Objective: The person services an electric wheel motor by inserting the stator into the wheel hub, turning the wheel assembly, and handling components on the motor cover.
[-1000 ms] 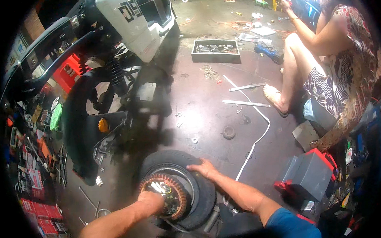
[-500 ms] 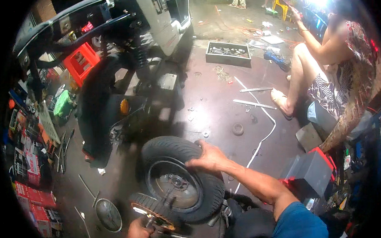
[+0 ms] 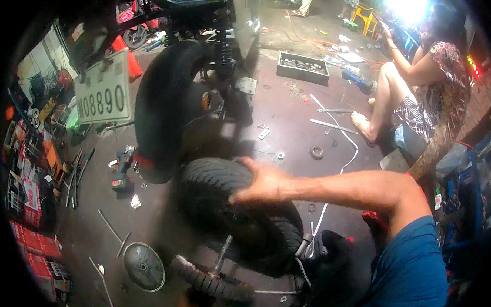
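Note:
A motorcycle wheel with a black treaded tyre (image 3: 216, 173) leans in front of me, its hub side in deep shadow. Over the tyre's upper right edge, my right hand (image 3: 268, 182) is closed, thumb and fingers gripping the tread and sidewall. My left hand (image 3: 194, 304) is low at the bottom edge, dark and blurred, and its fingers cannot be made out. Beside it lies a smaller dark ribbed ring (image 3: 209, 280). A metal rod (image 3: 223, 254) stands slanted between that ring and the wheel.
A raised scooter's rear mudguard (image 3: 165, 107) and number plate (image 3: 103, 88) stand ahead. On the floor lie a power drill (image 3: 124, 171), a round metal cover (image 3: 144, 267), a metal ring (image 3: 317, 152) and a parts tray (image 3: 303, 68). A seated person (image 3: 411, 93) is at right.
The view has swung, bringing the number plate and drill into sight. The wheel's hub side has turned into shadow. My right hand stays on the tyre; my left hand has sunk toward the bottom edge.

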The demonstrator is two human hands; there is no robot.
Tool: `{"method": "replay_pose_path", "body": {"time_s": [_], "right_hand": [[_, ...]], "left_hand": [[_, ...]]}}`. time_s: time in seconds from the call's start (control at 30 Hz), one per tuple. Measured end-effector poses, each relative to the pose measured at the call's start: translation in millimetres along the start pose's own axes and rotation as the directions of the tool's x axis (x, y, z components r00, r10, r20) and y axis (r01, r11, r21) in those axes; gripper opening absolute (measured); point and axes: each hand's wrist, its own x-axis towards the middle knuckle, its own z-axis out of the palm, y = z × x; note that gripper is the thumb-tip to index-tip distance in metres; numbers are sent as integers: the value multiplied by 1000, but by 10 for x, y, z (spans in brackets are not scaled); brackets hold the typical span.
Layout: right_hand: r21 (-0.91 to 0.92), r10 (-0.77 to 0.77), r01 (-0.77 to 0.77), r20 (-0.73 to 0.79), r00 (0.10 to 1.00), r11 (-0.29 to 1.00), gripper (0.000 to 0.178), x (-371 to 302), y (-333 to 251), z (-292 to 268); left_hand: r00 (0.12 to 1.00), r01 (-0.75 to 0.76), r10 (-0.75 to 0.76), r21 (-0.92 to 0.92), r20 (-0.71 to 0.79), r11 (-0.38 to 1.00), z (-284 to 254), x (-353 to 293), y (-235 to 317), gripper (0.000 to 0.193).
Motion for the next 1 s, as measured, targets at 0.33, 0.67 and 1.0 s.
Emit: {"method": "replay_pose_path", "body": {"time_s": [0.33, 0.67, 1.0], "right_hand": [[-152, 32, -44, -84, 996, 987, 95, 75, -228, 93], [-306, 59, -79, -73, 996, 949, 100, 91, -441, 92], [-161, -158, 136, -139, 978, 978, 93, 111, -242, 138]], "left_hand": [[998, 46, -54, -174, -41, 984, 7, 189, -2, 27], [996, -45, 29, -181, -86, 982, 150, 276, -138, 19], [986, -92, 57, -235, -155, 968, 525, 220, -305, 12]]}}
